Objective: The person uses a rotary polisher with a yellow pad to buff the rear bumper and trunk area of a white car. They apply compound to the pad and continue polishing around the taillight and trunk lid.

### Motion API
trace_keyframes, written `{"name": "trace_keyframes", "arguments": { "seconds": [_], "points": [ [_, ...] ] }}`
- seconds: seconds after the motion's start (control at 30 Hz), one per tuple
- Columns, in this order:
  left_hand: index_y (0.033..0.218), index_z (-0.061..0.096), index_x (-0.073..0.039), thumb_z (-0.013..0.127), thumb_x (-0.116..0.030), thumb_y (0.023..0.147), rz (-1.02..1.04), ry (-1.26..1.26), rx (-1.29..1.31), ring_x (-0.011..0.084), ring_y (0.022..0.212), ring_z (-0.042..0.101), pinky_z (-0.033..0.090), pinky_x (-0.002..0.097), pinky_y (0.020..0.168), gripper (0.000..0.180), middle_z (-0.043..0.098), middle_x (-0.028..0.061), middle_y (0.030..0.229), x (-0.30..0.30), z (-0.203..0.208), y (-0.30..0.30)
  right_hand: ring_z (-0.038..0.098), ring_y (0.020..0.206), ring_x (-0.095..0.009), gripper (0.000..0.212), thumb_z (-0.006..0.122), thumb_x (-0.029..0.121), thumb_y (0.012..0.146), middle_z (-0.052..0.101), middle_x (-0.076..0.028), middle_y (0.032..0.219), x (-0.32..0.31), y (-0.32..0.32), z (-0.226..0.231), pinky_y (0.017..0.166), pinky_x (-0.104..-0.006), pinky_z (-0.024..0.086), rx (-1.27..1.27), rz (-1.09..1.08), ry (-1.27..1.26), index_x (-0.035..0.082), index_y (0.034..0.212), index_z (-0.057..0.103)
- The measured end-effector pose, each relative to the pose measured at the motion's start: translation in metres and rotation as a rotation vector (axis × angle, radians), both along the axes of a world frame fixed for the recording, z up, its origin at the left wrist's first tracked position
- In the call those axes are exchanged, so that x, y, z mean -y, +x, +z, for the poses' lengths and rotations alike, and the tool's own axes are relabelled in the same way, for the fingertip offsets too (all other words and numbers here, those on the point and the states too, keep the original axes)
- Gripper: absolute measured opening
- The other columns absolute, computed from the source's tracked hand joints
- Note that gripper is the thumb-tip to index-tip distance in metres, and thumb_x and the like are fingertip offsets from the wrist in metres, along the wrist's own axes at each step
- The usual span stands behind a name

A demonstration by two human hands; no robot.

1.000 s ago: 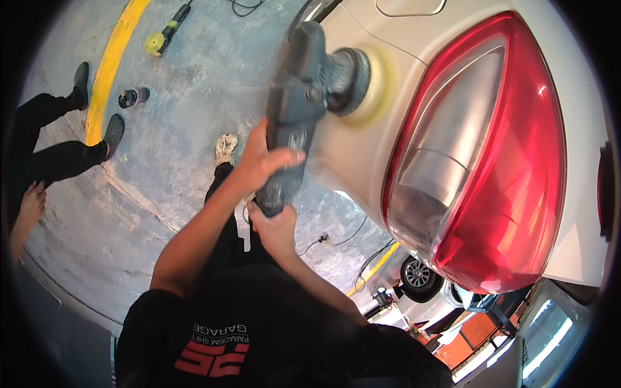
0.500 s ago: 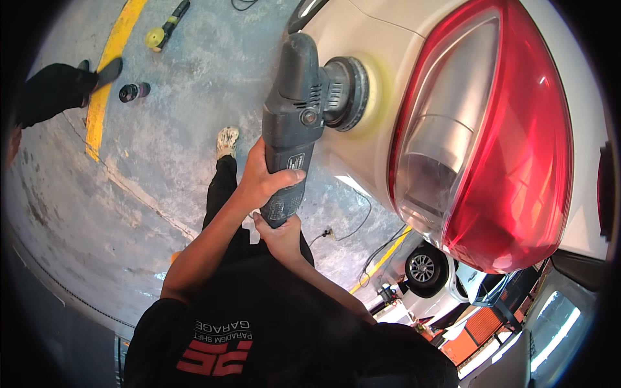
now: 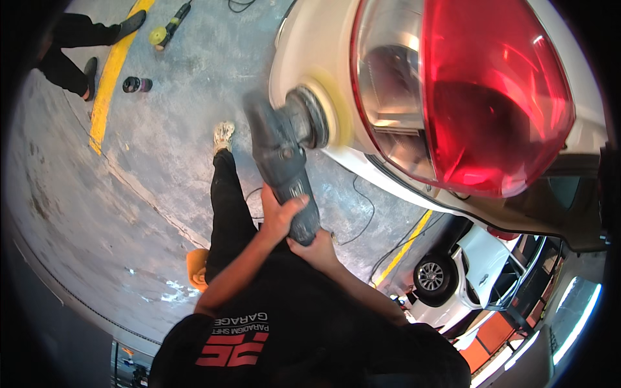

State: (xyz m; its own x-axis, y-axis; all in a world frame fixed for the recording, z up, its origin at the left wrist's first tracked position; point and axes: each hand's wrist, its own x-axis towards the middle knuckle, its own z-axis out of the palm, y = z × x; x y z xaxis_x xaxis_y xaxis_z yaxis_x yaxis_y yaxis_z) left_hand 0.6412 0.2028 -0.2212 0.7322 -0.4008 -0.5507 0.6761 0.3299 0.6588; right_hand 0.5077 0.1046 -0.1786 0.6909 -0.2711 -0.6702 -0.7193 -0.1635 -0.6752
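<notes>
1 polisher (image 3: 283, 169) | both your hands, left hand (image 3: 279, 216), right hand (image 3: 315, 249), fingers clenched on handle | long axis runs up from fingers | yellow pad (image 3: 336, 107) faces white car body (image 3: 310, 39)

Polisher (image 3: 281, 155) pad on car panel (image 3: 310, 52) (left of tail light (image 3: 479, 97)), hands (image 3: 281, 216) behind

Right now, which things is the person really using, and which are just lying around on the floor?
In use:
left hand and right hand, gripping the polisher
yellow pad, pressed on the white car beside the red tail light

Lying about:
second polisher on the floor
small dark can
loose cable
</notes>
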Motion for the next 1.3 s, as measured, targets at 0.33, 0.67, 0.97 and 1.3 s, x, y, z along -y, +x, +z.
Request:
{"name": "trace_keyframes", "arguments": {
  "seconds": [0.33, 0.67, 0.97, 1.3],
  "points": [
    [0.13, 0.054, 0.002, 0.081, -0.013, 0.078, -0.064, 0.268, 0.2, 0.0203, 0.099, 0.067, 0.055, 0.0372, 0.092, 0.061, 0.068, 0.0125, 0.114, -0.013, 0.063, 0.062, 0.069, 0.077, -0.011, 0.028, 0.086, 0.016, 0.084, 0.073, -0.006, 0.084, -0.042, 0.042, 0.011, 0.071, -0.0327, 0.056, 0.058, -0.181, 0.299, -0.001, 0.098, 0.069],
    [0.125, 0.056, 0.003, 0.08, -0.019, 0.079, -0.273, 0.323, 0.467, 0.0178, 0.086, 0.066, 0.056, 0.0342, 0.079, 0.057, 0.066, 0.0112, 0.103, -0.002, 0.081, 0.245, 0.054, 0.05, -0.008, 0.025, 0.075, 0.013, 0.093, 0.059, 0.0, 0.058, -0.069, 0.225, 0.014, 0.049, -0.0286, 0.041, 0.21, -0.413, 0.472, 0.003, 0.074, 0.063],
    [0.126, 0.056, 0.003, 0.079, -0.014, 0.079, -0.118, 0.341, 0.298, 0.0182, 0.092, 0.066, 0.055, 0.0343, 0.083, 0.055, 0.067, 0.0107, 0.106, -0.011, 0.073, 0.143, 0.057, 0.054, -0.007, 0.028, 0.084, 0.013, 0.087, 0.064, 0.0, 0.074, -0.048, 0.132, 0.024, 0.049, -0.0259, 0.046, 0.017, -0.301, 0.493, 0.002, 0.099, 0.061],
    [0.13, 0.05, 0.001, 0.079, -0.008, 0.08, 0.195, 0.244, 0.146, 0.0185, 0.094, 0.064, 0.054, 0.0346, 0.086, 0.059, 0.064, 0.0107, 0.109, 0.042, 0.069, -0.015, 0.064, 0.063, -0.01, 0.033, 0.086, 0.018, 0.083, 0.069, -0.003, 0.079, 0.059, -0.004, 0.03, 0.056, -0.0295, 0.053, -0.109, 0.033, 0.39, 0.0, 0.103, 0.067]
  ]
}}
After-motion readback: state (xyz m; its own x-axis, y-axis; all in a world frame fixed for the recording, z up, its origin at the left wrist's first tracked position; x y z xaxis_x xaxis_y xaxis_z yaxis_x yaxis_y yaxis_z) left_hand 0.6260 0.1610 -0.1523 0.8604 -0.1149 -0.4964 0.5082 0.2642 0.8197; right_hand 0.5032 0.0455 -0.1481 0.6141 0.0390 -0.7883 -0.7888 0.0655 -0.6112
